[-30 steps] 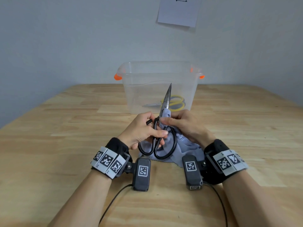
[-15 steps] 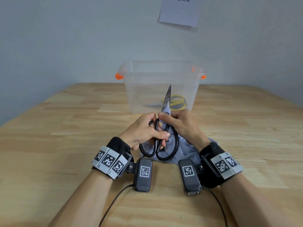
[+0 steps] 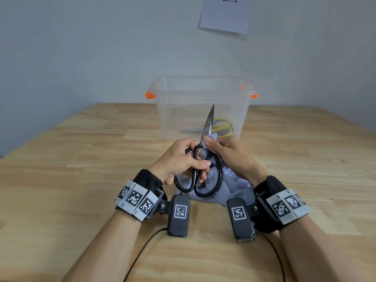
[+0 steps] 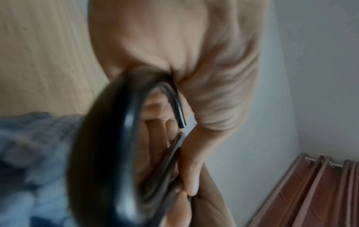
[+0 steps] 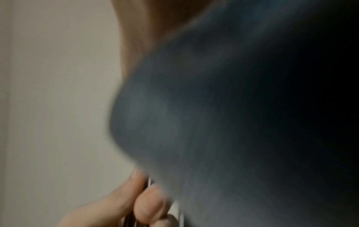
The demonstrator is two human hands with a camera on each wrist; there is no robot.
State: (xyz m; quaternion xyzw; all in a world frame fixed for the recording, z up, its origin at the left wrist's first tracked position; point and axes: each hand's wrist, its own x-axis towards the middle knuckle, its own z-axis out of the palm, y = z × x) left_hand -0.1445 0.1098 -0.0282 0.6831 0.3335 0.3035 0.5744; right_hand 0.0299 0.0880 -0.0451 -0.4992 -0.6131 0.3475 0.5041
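Looking down from head height, we see two bare hands working together over the middle of a pale wooden surface [image 3: 81, 180], a little nearer its near edge than its far one. The left hand [image 3: 179, 161] grips a pair of black-handled scissors [image 3: 208, 124]. Its fingers [image 4: 191, 169] are curled round the large handle loops [image 4: 101, 153], which the left wrist view shows close up and blurred. We judge that this grip steadies the tool. The blades are closed and point up and away toward the far edge, so the sharp tip faces away from the body.

The right hand [image 3: 232, 153] pinches a fold of grey-blue cloth [image 3: 236, 190] against the base of the blade, just above the pivot, its fingers [image 3: 211, 142] clenched on the fabric. The rest of the cloth hangs behind the handles and lies bunched on the surface under both wrists. The blade looks dull and speckled. We take the work to be wiping it clean, with the fabric also shielding the fingertips from the edge. The right wrist view is mostly filled by dark, blurred cloth.

Toward the far edge, in line with the hands, stands a clear plastic container [image 3: 183, 110] with orange latches. Inside it lie yellow-handled scissors [image 3: 222, 127]. We guess the wiped pair may join them. A sheet of paper [image 3: 225, 15] hangs on the wall behind.
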